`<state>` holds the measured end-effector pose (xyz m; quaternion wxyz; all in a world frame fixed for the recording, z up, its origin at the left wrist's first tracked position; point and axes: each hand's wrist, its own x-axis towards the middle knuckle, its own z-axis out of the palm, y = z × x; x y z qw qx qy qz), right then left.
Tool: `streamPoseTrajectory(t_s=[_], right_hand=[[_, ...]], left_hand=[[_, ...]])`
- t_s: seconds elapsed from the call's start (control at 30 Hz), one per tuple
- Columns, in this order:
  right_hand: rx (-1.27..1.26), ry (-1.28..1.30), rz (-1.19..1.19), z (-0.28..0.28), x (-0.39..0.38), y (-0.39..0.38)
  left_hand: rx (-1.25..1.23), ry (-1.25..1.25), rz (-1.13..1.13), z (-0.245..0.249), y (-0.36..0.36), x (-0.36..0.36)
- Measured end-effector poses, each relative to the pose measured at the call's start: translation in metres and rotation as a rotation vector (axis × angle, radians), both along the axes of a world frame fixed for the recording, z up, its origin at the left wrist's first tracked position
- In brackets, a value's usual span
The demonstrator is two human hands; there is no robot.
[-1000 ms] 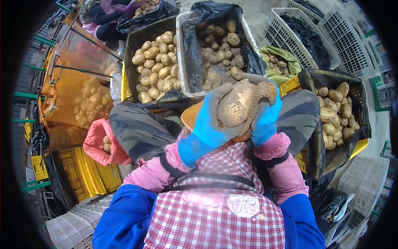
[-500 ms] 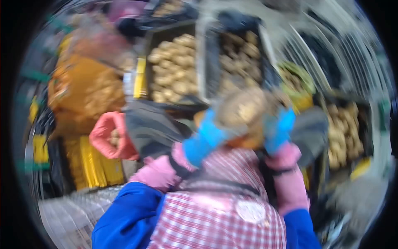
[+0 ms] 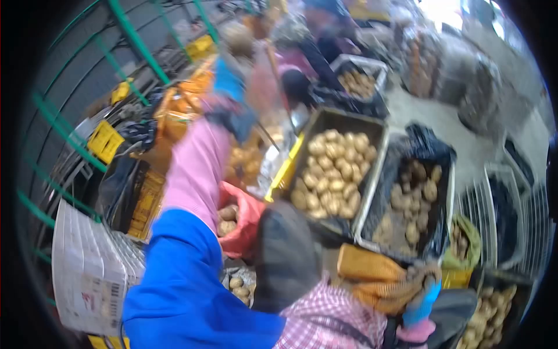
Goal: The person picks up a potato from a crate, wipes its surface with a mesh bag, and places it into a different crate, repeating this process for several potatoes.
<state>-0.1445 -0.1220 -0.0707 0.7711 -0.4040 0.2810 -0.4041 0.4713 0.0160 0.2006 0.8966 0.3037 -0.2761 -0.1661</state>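
My left hand [image 3: 231, 74], in a blue glove, is stretched out to the upper left. A round brown thing [image 3: 238, 39] at its fingers looks like a potato, though motion smears it. My right hand [image 3: 425, 291], also gloved in blue, is low at my right knee, closed against the bunched end of an orange-brown cloth [image 3: 372, 279] on my lap; its fingertips are partly hidden. Ahead stand a dark crate [image 3: 378, 145] of pale potatoes [image 3: 334, 168] and a crate lined with black plastic [image 3: 381, 177], holding darker potatoes [image 3: 412, 203].
A red bag [image 3: 247, 218] with potatoes opens below my left forearm. An orange bag [image 3: 174, 116] and green rails [image 3: 139, 43] are at the left. White crates [image 3: 93, 273] stack at lower left. A green bag [image 3: 471, 244] sits right. Another person [image 3: 325, 35] is close ahead.
My hands were together over my lap around a brown potato-like thing. The left has swung far to the upper left; the right has stayed low. The view has turned left.
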Motion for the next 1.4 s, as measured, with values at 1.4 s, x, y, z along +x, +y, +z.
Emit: streamPoseTrajectory(t_s=[1.4], right_hand=[[-0.893,0.932,0.596,0.087,-0.048,-0.118]], left_hand=[[1.345,-1.834,-0.746,-0.532,-0.398,-0.379]])
